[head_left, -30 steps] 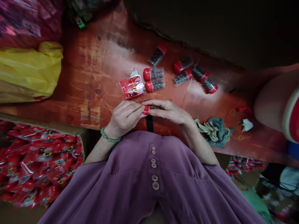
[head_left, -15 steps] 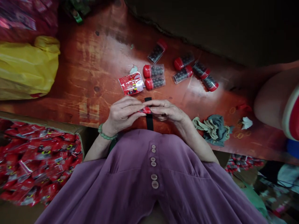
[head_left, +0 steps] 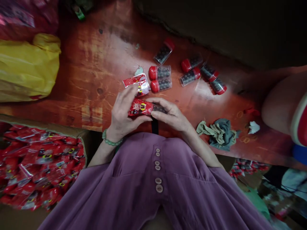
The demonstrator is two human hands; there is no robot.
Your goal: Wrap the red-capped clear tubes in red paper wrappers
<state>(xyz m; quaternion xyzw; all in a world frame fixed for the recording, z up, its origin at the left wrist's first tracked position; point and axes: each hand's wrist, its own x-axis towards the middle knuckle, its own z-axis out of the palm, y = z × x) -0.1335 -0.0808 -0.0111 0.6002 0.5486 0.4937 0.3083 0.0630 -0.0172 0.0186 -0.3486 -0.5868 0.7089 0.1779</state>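
You had both hands up at the near edge of the red bench (head_left: pixel 91 73), right over your purple shirt. Your left hand (head_left: pixel 124 111) was curled around a red sachet (head_left: pixel 140 108), thumb underneath and fingers reaching over the top, so that grip was closed on the packet. Your right hand (head_left: pixel 171 115) came in from the other side, fingers pinched on the sachet's right end, where something dark poked out; couldn't tell what exactly. So the packet sat between the two hands, lifted off the wood, tilted slightly.

Just beyond your left fingertips lay another red sachet (head_left: pixel 136 83), flat on the bench. Right beside it were two clear vials with red caps (head_left: pixel 160 78), side by side and touching, full of dark little balls. More of the same vials (head_left: pixel 202 75) were scattered further right, plus one (head_left: pixel 164 51) a bit further back.

A crumpled rag (head_left: pixel 217 132) sat near your right wrist. Yellow bag (head_left: pixel 26 68) far left, and a box of red packets (head_left: pixel 38 169) down by your left elbow. Green bead bracelet (head_left: pixel 110 141) on your left wrist.
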